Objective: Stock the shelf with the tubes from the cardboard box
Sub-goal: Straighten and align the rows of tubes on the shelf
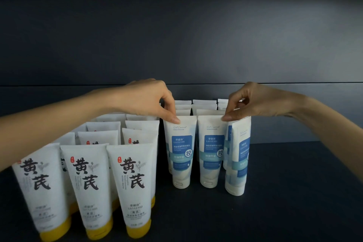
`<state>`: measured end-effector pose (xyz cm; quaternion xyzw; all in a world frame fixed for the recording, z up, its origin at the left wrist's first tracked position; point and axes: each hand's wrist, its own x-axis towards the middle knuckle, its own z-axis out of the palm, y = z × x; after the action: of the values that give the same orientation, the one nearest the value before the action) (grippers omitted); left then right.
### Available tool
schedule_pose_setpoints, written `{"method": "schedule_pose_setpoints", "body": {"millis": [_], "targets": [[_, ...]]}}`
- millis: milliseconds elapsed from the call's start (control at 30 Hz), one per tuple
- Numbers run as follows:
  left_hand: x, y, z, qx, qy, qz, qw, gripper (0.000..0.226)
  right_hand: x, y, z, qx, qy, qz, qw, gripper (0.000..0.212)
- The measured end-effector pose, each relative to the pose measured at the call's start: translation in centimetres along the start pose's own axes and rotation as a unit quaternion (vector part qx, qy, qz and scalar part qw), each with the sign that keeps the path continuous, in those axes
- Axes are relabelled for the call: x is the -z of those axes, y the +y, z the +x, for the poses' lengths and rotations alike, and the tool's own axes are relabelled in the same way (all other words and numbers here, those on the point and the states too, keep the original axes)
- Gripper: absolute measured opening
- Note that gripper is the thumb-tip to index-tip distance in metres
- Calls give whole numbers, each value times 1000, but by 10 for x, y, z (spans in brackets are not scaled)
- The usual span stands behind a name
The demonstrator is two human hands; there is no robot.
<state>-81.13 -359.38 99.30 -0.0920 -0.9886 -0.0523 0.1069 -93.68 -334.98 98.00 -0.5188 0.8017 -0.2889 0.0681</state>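
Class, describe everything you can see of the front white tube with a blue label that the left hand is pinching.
This white plastic tube with a blue label stands upright on its white flip cap, flat crimped end up, on the dark shelf. It is leftmost in the front row of blue-labelled tubes, a narrow gap from its neighbour. The left hand pinches its top left corner.

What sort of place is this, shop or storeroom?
Probably a shop, possibly a mock-up: dark shelf with back panel, yellow-capped tubes and blue-label tubes standing cap-down in rows; left hand and right hand pinch blue-label tube tops.
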Motion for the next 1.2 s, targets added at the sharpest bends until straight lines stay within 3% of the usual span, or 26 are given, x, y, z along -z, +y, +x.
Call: {"method": "schedule_pose_setpoints", "body": {"millis": [133,300,733,1200], "targets": [[-2,12,9,-30,23,-31,999,31,1,-3,-1,-5,4,10,1000,28],[-15,22,20,-58,30,-54,996,11,8,7,-14,-10,56,50,997,29],[-23,28,28,-49,33,-95,994,11,6,29,-32,19,37,111,993,7],[-35,28,30,-40,49,-169,984,15,7,43,-36,-27,105,93,990,29]]}}
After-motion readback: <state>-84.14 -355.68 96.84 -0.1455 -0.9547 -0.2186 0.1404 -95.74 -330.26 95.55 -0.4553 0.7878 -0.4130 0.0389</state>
